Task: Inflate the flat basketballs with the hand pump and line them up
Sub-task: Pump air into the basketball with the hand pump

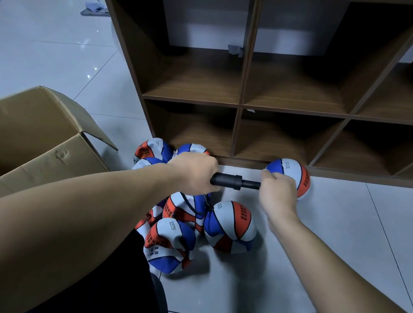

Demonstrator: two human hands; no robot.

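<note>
Both my hands clamp a black hand pump above a heap of limp basketballs.

My left hand point(194, 171) wraps the smooth, matte pump point(234, 182) by its thick barrel; my right hand point(278, 191) curls round the thinner end. Under them lie crumpled flat basketballs point(170, 243) in red, white and blue panels, with a thin black hose trailing over one. One round, full ball point(292, 175) sits against the wooden shelf's point(239, 106) bottom edge. An open cardboard box point(37, 139) flanks my left arm; glossy floor tiles point(356, 232) lie open to the right.
</note>
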